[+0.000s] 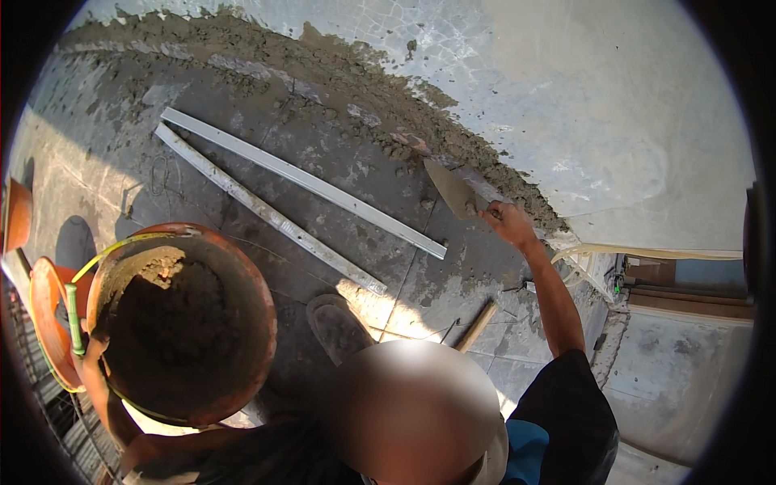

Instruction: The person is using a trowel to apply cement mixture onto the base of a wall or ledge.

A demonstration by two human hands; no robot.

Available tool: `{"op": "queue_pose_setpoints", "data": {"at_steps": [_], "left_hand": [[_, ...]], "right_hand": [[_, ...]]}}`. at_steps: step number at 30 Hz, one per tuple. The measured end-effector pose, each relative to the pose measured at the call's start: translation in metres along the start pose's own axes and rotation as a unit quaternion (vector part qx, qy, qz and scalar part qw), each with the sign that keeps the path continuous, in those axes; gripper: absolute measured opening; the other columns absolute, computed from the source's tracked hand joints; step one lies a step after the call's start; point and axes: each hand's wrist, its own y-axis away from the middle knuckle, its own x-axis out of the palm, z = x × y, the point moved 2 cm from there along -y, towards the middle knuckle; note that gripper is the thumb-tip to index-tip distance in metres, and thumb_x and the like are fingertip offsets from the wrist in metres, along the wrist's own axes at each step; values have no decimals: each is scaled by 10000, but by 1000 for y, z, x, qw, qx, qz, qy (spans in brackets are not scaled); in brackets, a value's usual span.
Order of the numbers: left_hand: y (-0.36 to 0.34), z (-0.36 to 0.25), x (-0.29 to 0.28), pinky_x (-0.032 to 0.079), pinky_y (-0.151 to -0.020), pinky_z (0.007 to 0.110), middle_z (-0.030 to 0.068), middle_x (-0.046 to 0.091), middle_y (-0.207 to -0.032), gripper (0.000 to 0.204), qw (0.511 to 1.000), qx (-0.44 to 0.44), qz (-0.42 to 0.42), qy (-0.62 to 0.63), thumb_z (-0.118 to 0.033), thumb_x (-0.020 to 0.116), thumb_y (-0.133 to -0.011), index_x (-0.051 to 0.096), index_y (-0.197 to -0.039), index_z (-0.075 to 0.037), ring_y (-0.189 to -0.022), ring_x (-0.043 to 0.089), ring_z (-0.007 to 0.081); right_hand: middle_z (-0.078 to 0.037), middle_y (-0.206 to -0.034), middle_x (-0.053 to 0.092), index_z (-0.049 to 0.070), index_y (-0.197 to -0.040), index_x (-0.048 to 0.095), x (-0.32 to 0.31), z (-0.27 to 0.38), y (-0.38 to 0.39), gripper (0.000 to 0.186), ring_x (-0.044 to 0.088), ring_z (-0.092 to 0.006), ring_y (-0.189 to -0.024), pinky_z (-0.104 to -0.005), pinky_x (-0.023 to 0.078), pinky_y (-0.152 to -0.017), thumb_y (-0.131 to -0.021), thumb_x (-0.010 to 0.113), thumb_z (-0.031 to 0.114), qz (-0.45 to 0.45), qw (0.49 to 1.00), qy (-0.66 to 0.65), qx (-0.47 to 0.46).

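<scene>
Right hand (511,222) and left hand (94,360) are well apart. The right is closed round the handle of a trowel (449,189), which it holds near the foot of the wall (614,113), blade pointing up and to the left, its tip near the mortar (440,133). That mortar runs as a rough, lumpy band along the base of the wall, with splashes above it and crumbs on the floor (323,137). The left hand is at the outer side of the bucket (263,339), just below the green grip (73,315); its fingers are partly hidden, so I cannot tell how far open it is or whether it grasps anything. The bucket is orange, smeared, and holds more mortar, mostly in shadow, with a sunlit patch on its inner wall. Between bucket and wall lie two long bars (307,184) (271,212), close at their far ends and spread toward the near ones. A shoe (335,327) shows right of the bucket, and beyond it a wooden stick (477,325) lies slanting. Another orange tub (48,303) stands left of the bucket.
</scene>
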Motion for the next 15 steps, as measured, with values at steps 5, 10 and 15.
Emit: {"op": "queue_pose_setpoints", "data": {"at_steps": [5,10,15], "left_hand": [[4,8,-5,375,-653,220,-1,521,-760,241,999,9,-12,34,-120,594,-673,542,-890,-31,-686,483,97],[10,-4,0,388,-738,257,39,569,-768,203,999,-7,-11,30,-160,561,-694,587,-806,7,-732,514,138],[22,-36,15,376,-738,242,28,554,-762,215,999,-31,-11,23,-152,554,-699,569,-853,-3,-730,504,125]], "right_hand": [[-175,-628,582,41,-820,644,1,-1,-30,354,597,-341,-684,-410,454,-664,-805,575,387,-33,999,17,9],[-192,-681,603,17,-839,638,-25,1,-19,385,597,-353,-703,-411,452,-664,-812,571,395,-62,998,-17,-1],[-178,-656,600,2,-837,632,-48,-3,-2,370,595,-332,-655,-405,444,-627,-807,589,368,-52,997,-54,27]]}}
